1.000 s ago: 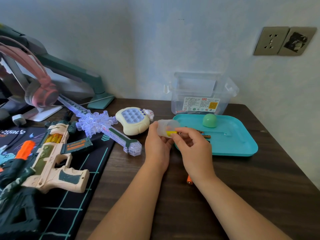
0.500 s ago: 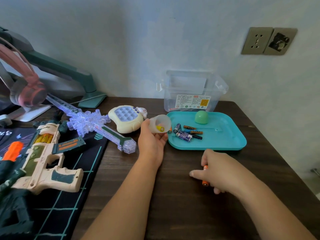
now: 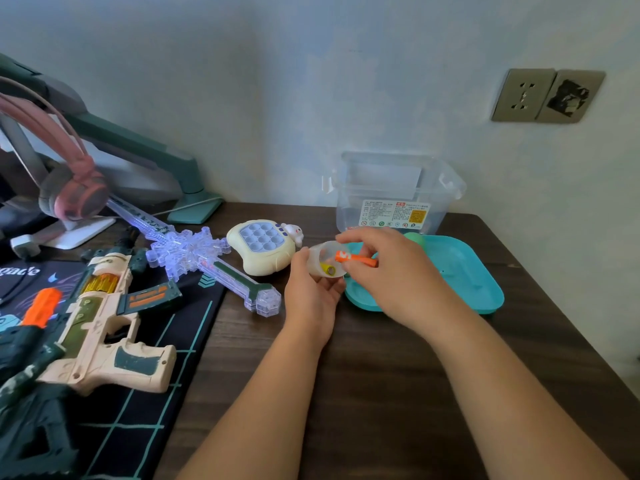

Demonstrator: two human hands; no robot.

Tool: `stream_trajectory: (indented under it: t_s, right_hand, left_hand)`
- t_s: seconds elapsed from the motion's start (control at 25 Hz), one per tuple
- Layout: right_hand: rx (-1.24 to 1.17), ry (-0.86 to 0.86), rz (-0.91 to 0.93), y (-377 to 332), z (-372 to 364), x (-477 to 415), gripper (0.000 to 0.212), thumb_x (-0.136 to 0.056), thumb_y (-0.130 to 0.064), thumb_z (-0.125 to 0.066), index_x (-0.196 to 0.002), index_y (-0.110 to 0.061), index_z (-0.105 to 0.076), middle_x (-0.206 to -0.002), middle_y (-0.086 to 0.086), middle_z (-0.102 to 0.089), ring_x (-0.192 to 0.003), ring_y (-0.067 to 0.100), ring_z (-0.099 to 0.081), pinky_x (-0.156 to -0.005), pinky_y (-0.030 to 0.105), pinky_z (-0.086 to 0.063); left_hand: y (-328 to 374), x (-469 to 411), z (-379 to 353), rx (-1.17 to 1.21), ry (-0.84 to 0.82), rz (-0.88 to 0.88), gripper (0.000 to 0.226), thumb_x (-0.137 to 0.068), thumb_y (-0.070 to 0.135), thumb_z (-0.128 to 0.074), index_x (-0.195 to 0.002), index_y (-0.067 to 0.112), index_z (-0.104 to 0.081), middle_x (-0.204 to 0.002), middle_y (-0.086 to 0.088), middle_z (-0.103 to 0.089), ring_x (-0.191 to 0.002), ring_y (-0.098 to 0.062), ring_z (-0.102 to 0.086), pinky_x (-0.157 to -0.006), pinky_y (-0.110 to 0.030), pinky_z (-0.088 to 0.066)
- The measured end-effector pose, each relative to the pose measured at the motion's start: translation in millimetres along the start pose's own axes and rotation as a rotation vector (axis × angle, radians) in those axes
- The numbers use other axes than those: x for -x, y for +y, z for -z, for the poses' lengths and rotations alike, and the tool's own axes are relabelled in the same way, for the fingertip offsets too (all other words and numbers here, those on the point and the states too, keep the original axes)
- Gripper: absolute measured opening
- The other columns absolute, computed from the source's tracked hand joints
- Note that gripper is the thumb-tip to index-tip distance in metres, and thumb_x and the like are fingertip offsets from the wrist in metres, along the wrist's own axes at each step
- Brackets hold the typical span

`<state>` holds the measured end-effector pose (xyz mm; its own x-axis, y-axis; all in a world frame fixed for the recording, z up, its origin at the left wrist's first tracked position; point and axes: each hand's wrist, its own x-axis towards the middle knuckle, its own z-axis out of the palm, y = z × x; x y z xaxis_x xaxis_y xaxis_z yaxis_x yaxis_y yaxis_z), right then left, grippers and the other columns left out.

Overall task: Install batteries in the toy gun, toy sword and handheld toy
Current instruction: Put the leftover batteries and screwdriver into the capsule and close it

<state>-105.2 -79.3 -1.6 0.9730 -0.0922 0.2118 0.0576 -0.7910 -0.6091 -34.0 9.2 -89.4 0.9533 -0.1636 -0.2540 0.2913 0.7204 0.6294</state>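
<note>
Orange battery [image 3: 356,260] lies level at the small clear cup's [image 3: 323,263] mouth, a yellow battery [image 3: 327,269] inside. Cream toy gun [image 3: 100,327] flat on the mat, clear sword [image 3: 204,261] angled beside it, cream handheld toy [image 3: 265,249] face up.

Soft, dim daylight; the wall [image 3: 346,81] is brightest, shadows are faint, edges bow outward, and detail is slightly soft.
</note>
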Motion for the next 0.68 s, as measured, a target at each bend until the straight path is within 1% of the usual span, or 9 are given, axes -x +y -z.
stream_trajectory:
  t_s: [0.08, 0.2, 0.24, 0.32, 0.36, 0.44, 0.48, 0.56, 0.68]
  right_hand:
    - [0.048, 0.136, 0.01, 0, -12, -10, 0.01, -0.087, -0.03, -0.065, -0.096, -0.029, -0.06, -0.097, -0.008, -0.054, -0.087, 0.009, -0.052, -0.076, 0.027, -0.046]
    - [0.094, 0.235, 0.046, 6, -30, -18, 0.006, -0.085, -0.025, -0.067, -0.085, -0.023, -0.062, -0.099, -0.007, -0.047, -0.084, 0.007, -0.051, -0.075, 0.023, -0.046]
    - [0.069, 0.233, 0.056, 7, -34, -19, 0.004, -0.086, -0.024, -0.067, -0.085, -0.023, -0.062, -0.1, -0.008, -0.046, -0.083, 0.006, -0.051, -0.073, 0.019, -0.045]
    - [-0.061, 0.227, 0.06, 9, -34, -21, 0.006, -0.087, -0.02, -0.064, -0.084, -0.025, -0.063, -0.099, -0.007, -0.051, -0.081, 0.006, -0.054, -0.069, 0.012, -0.042]
    - [-0.143, 0.247, 0.044, 12, -29, -22, 0.008, -0.088, -0.019, -0.062, -0.085, -0.027, -0.064, -0.097, -0.008, -0.055, -0.081, 0.005, -0.055, -0.068, 0.011, -0.043]
    - [-0.211, 0.307, -0.052, 28, -16, -28, 0.012, -0.092, -0.019, -0.058, -0.091, -0.028, -0.066, -0.096, -0.009, -0.062, -0.084, 0.003, -0.057, -0.073, 0.015, -0.046]
    - [-0.157, 0.307, -0.115, 39, -11, -32, 0.013, -0.094, -0.019, -0.056, -0.095, -0.027, -0.067, -0.099, -0.008, -0.064, -0.086, 0.004, -0.057, -0.076, 0.019, -0.048]
    - [0.036, 0.206, -0.224, 64, -10, -37, 0.017, -0.095, -0.021, -0.055, -0.104, -0.024, -0.07, -0.107, -0.004, -0.066, -0.09, 0.009, -0.058, -0.081, 0.026, -0.048]
    - [0.164, 0.031, -0.205, 79, -28, -38, 0.02, -0.09, -0.024, -0.062, -0.109, -0.024, -0.07, -0.11, 0.002, -0.061, -0.096, 0.016, -0.056, -0.086, 0.029, -0.046]
  left_hand:
    - [0, -1, 0, -0.005, -0.006, 0.006, 0.029, -0.099, 0.029, -0.046, -0.105, 0.009, -0.065, -0.096, -0.013, -0.07, -0.086, -0.021, -0.066, -0.079, -0.033, -0.052]
    - [0, -1, 0, -0.026, -0.02, 0.002, 0.028, -0.1, 0.027, -0.044, -0.095, 0.01, -0.065, -0.085, -0.008, -0.069, -0.074, -0.016, -0.067, -0.068, -0.028, -0.051]
    - [0, -1, 0, -0.026, -0.021, 0.0, 0.028, -0.1, 0.027, -0.043, -0.093, 0.01, -0.065, -0.084, -0.009, -0.069, -0.073, -0.017, -0.067, -0.067, -0.028, -0.051]
    - [1, -2, 1, -0.002, -0.009, -0.009, 0.028, -0.1, 0.027, -0.043, -0.102, 0.008, -0.064, -0.091, -0.011, -0.068, -0.079, -0.02, -0.066, -0.067, -0.029, -0.052]
    - [2, -3, 0, 0.019, 0.017, -0.01, 0.026, -0.099, 0.027, -0.045, -0.107, 0.009, -0.062, -0.092, -0.011, -0.067, -0.077, -0.02, -0.066, -0.064, -0.028, -0.052]
    - [4, -4, -1, 0.054, 0.079, -0.001, 0.023, -0.099, 0.029, -0.049, -0.107, 0.01, -0.06, -0.084, -0.007, -0.065, -0.063, -0.016, -0.063, -0.053, -0.025, -0.049]
    - [6, -3, -2, 0.067, 0.091, 0.006, 0.024, -0.099, 0.031, -0.049, -0.105, 0.011, -0.06, -0.081, -0.006, -0.063, -0.058, -0.015, -0.061, -0.05, -0.024, -0.048]
    - [7, -1, -3, 0.087, 0.101, 0.013, 0.027, -0.099, 0.034, -0.05, -0.102, 0.011, -0.061, -0.078, -0.006, -0.063, -0.055, -0.014, -0.06, -0.048, -0.023, -0.048]
    - [9, 0, -3, 0.096, 0.105, 0.017, 0.029, -0.098, 0.037, -0.05, -0.103, 0.011, -0.061, -0.08, -0.007, -0.063, -0.056, -0.015, -0.059, -0.049, -0.022, -0.048]
